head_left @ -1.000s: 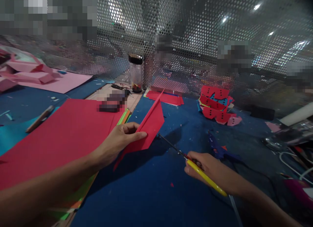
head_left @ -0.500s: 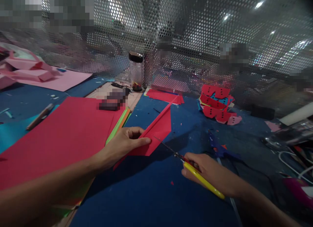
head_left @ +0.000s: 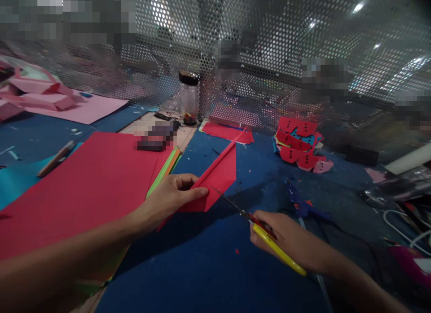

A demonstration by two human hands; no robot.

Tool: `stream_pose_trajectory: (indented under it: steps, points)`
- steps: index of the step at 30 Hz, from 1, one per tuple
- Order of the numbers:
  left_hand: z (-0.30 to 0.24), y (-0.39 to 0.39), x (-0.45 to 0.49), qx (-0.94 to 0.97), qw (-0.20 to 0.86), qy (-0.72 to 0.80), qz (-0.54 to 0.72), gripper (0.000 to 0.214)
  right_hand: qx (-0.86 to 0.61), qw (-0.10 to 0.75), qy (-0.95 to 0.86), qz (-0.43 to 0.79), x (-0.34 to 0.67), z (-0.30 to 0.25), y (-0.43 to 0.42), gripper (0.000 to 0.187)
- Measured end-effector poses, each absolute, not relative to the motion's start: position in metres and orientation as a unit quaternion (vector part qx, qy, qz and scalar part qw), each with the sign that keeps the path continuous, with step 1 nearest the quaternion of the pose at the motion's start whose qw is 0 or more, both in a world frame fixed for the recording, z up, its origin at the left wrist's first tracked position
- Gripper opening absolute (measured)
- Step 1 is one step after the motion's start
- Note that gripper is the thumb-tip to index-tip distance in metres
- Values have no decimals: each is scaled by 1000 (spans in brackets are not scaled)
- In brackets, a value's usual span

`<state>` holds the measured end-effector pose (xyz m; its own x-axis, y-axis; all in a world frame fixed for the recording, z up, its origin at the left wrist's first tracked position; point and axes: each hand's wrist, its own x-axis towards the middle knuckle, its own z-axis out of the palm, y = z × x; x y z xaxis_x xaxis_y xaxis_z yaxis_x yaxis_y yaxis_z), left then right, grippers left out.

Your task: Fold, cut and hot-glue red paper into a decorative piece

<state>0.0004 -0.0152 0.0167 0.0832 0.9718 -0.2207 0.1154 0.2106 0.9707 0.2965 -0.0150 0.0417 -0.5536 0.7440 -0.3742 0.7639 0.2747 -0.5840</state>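
My left hand [head_left: 178, 194] pinches a folded piece of red paper [head_left: 222, 171] between thumb and fingers, holding it above the blue table [head_left: 215, 268]. My right hand [head_left: 283, 234] is wrapped round a pair of scissors [head_left: 278, 250] with a yellow and red handle. The blades point up and left, and their tip lies at the red paper just right of my left thumb. Whether the blades are cutting into the paper I cannot tell. A tiny red scrap [head_left: 237, 251] lies on the table below the scissors.
Large red sheets [head_left: 90, 182] cover the left, with a phone [head_left: 156, 138] and a pen [head_left: 55, 160] there. A lidded jar [head_left: 188, 99] stands by the perforated metal screen [head_left: 269, 57]. Punched paper pieces [head_left: 298, 144] and a blue glue gun [head_left: 305, 205] lie right.
Very little differs. The red paper's lower edge has risen slightly, and the scissors' handle has shifted a touch; both hands keep their grip.
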Motion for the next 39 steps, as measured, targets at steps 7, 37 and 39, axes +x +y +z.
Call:
stream_pose_trajectory:
  steps: [7,37,39]
  points:
    - [18,-15,1,495,546,551,391,37,468,30,813,-346,297,42,-16,19]
    - [17,-19,2,498,546,552,385,34,461,15,817,-347,288,48,-21,22]
    - [17,-19,2,498,548,550,386,34,459,17,817,-349,288,48,-21,22]
